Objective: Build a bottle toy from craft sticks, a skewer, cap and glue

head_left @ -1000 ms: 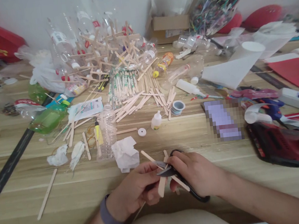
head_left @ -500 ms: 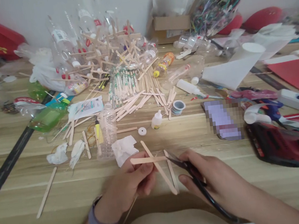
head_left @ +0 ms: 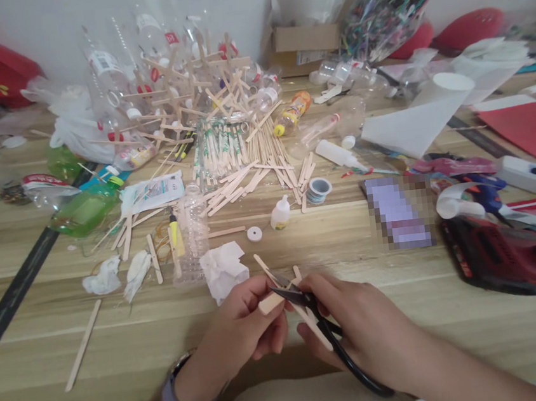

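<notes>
My left hand pinches crossed wooden craft sticks in front of my body. My right hand is wrapped round black-handled scissors. The scissors' blades are parted and lie across the sticks close to my left fingertips. Part of the sticks is hidden behind the blades and my right fingers. Just beyond my left hand lies a crumpled white tissue. A small white glue bottle and a white disc stand a little farther off.
Loose craft sticks and a pile of plastic bottles spread over the back. A clear bottle stands left of the tissue. To the right are a blurred-out phone and a red-and-black power tool. One stick lies far left.
The scissors and my right hand have moved left, up to my left hand. The blades now reach over the crossed sticks, which have turned in my left fingers.
</notes>
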Demonstrator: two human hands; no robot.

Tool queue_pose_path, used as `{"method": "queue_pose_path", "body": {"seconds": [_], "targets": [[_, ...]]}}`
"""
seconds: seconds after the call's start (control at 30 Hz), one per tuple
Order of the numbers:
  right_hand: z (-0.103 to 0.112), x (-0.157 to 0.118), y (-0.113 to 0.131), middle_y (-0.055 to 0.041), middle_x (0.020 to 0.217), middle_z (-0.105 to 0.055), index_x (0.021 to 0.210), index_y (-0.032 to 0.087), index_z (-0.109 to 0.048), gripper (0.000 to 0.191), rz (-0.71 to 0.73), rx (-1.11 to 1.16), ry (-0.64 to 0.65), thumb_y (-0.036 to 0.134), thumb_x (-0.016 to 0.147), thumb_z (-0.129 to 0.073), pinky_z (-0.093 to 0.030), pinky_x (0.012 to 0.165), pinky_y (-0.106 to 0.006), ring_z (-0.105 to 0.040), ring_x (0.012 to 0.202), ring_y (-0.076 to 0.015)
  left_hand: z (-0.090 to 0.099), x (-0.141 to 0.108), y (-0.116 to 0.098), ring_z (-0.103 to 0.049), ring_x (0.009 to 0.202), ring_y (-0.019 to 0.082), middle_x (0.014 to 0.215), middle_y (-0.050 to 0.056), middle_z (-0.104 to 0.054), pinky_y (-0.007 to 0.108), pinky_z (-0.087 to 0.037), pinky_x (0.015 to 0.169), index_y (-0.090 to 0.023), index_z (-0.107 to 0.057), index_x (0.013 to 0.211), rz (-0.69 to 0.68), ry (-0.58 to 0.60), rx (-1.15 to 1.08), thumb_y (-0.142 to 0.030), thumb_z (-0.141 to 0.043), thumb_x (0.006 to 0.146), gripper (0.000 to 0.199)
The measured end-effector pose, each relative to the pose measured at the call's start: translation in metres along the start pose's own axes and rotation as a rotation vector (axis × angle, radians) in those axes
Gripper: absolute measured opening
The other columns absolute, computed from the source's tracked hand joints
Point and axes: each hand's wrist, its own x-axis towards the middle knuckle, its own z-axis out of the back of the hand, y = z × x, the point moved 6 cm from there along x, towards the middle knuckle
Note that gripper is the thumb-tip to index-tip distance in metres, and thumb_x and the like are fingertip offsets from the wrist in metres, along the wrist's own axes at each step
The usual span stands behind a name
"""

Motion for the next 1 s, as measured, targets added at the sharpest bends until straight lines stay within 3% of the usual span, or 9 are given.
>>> {"method": "queue_pose_path", "body": {"seconds": [0.4, 0.7, 0.83, 1.0], "targets": [[-0.006, 0.001, 0.008, -0.0078, 0.088, -0.065, 0.101, 0.019, -0.055, 0.021, -0.023, -0.036, 0.029, 0.031, 0.084, -0.058, -0.043, 0.062, -0.026, -0.064, 0.072, -0.02, -0.002, 0.0, -0.001, -0.028, 0.032, 0.003, 0.043, -0.008, -0.049, 0.014, -0.019, 0.032, -0.018, -0.054, 0.076, 0.039, -0.031, 0.04, -0.059, -0.062, 0.08, 0.042], [-0.015, 0.002, -0.001, -0.0079, 0.092, -0.067, 0.105, 0.017, -0.053, 0.026, -0.058, -0.071, 0.135, 0.01, 0.08, -0.054, -0.043, 0.063, -0.025, -0.063, 0.071, -0.0176, -0.001, 0.0, 0.003, -0.029, 0.032, 0.003, 0.043, -0.007, -0.05, 0.014, -0.021, 0.032, -0.018, -0.054, 0.077, 0.097, -0.047, 0.034, -0.065, -0.064, 0.075, 0.047], [-0.019, 0.003, -0.003, -0.011, 0.095, -0.067, 0.108, 0.014, -0.053, 0.032, -0.081, -0.068, 0.187, 0.009, 0.077, -0.053, -0.046, 0.065, -0.028, -0.065, 0.073, -0.0201, 0.0, 0.0, 0.006, -0.031, 0.033, 0.004, 0.044, -0.006, -0.052, 0.015, -0.021, 0.033, -0.017, -0.056, 0.08, 0.101, -0.054, 0.051, -0.064, -0.063, 0.076, 0.047], [-0.019, 0.002, -0.004, -0.0121, 0.093, -0.068, 0.104, 0.014, -0.053, 0.025, -0.108, -0.05, 0.183, 0.009, 0.08, -0.049, -0.047, 0.066, -0.03, -0.066, 0.073, -0.0215, 0.0, 0.0, 0.009, -0.03, 0.032, 0.004, 0.044, -0.006, -0.052, 0.016, -0.019, 0.033, -0.017, -0.057, 0.081, 0.124, -0.078, 0.039, -0.059, -0.062, 0.079, 0.042]]}}
